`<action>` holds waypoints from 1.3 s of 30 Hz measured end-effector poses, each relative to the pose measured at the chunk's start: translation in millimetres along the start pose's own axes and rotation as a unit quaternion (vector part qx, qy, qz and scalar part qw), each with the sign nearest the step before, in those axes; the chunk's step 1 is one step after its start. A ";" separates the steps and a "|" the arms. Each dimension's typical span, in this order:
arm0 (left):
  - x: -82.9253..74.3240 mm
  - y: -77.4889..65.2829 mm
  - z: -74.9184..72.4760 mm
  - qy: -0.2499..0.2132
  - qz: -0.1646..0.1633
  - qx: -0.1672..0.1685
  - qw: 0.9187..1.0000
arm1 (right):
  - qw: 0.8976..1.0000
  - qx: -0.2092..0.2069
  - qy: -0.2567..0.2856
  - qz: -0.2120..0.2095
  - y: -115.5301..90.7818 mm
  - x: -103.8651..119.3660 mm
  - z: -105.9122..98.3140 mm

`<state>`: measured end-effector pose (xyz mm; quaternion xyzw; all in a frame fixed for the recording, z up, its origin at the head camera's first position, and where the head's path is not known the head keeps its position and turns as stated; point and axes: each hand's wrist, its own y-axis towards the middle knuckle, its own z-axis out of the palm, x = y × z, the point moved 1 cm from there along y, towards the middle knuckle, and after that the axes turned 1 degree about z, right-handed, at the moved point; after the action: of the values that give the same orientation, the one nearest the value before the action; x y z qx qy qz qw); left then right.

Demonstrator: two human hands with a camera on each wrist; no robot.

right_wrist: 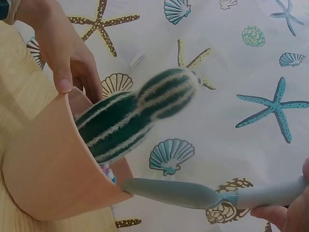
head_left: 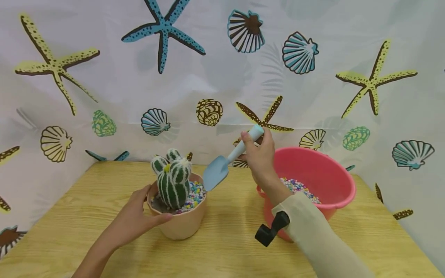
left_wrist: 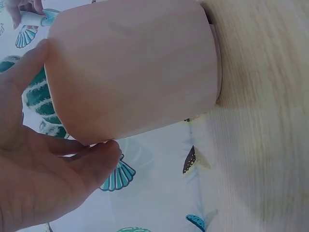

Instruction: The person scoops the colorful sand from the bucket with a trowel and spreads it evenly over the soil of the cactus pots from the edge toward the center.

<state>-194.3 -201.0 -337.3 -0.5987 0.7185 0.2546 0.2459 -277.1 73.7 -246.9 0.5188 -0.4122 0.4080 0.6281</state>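
A peach flower pot (head_left: 182,224) holds a green cactus (head_left: 172,189) with white fuzzy ridges, and colourful pebbles (head_left: 195,197) lie on its right side. My left hand (head_left: 139,214) grips the pot's rim from the left, thumb at the front; in the left wrist view its fingers (left_wrist: 99,162) are at the rim. A light blue toy shovel (head_left: 216,172) slants down to the pot's right rim, its blade at the edge. My right hand (head_left: 259,154) holds the shovel by its pale handle. In the right wrist view the blade (right_wrist: 169,192) overlaps the pot's rim.
A pink bucket (head_left: 313,166) stands on the right of the wooden table (head_left: 229,239), with more colourful pebbles (head_left: 299,188) inside. My right forearm passes in front of it, a black device (head_left: 272,229) at the wrist. A white cloth with starfish and shells hangs behind.
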 end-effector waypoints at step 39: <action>-71.7 -33.4 26.1 0.024 0.010 -0.057 0.998 | 0.996 -0.071 -0.047 -0.011 9.6 36.2 -80.6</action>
<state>-148.5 -136.1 -312.0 -0.6106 0.7142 0.2835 0.1917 -266.7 157.6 -219.7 0.4963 -0.4635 0.3457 0.6475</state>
